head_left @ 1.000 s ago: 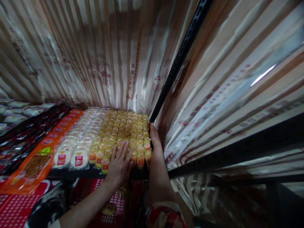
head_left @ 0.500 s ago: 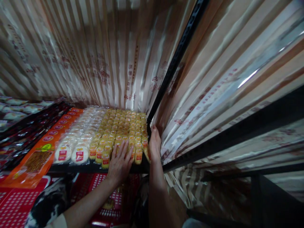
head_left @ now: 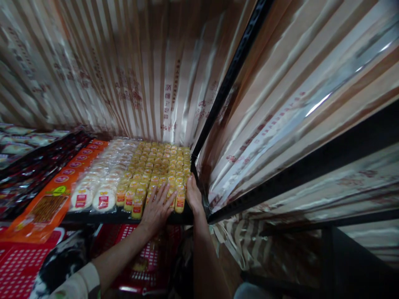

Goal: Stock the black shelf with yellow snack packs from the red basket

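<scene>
left hand (head_left: 157,207) lies flat, fingers spread, on front yellow packs (head_left: 156,164) at lower centre; right hand (head_left: 193,194), open and edge-on against their right row, has slid back toward shelf front (head_left: 102,216).

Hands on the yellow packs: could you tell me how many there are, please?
2: the left hand lies flat on the yellow packs; the right hand touches their right edge.

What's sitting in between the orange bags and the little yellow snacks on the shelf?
Rows of white round cakes in clear wrappers fill the stretch between the orange bags and the yellow snacks, as the head view shows.
</scene>
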### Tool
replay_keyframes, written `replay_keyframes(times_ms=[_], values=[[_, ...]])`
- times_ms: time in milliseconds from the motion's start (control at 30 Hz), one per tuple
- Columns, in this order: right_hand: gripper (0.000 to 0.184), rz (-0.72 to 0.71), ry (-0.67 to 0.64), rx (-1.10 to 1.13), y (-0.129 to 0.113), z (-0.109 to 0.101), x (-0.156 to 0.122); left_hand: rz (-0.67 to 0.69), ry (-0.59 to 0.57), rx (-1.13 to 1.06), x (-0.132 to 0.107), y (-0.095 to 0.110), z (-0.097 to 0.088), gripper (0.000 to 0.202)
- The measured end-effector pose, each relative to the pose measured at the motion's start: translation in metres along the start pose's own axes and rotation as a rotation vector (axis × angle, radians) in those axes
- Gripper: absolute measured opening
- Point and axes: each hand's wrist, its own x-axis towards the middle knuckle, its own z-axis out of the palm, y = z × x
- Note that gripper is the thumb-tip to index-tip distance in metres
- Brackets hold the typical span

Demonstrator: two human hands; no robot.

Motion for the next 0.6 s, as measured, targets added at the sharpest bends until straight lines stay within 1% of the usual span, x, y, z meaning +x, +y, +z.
replay_keyframes(times_ms=[133,233,300,367,500,600], values=[[0.066,0.003,0.016,-0.033,0.004,0.002,0.002,0.030,-0.018,0.009,0.002,-0.002,0.001,0.056],[0.065,0.031,-0.003,-0.057,0.005,0.002,0.003,0.032,-0.024,0.006,0.002,-0.002,0.001,0.055],[0.066,0.010,0.014,-0.074,0.007,0.003,0.002,0.026,-0.014,0.005,0.001,-0.002,0.000,0.055],[0.067,-0.079,0.088,-0.113,0.008,0.004,0.001,0.019,0.002,0.004,-0.001,-0.002,-0.001,0.056],[0.062,-0.340,0.291,-0.229,0.006,0.004,-0.007,-0.009,0.036,0.002,-0.007,0.000,-0.008,0.055],[0.053,-0.489,0.366,-0.279,0.001,0.002,-0.021,-0.079,0.052,0.007,-0.024,0.002,-0.016,0.054]])
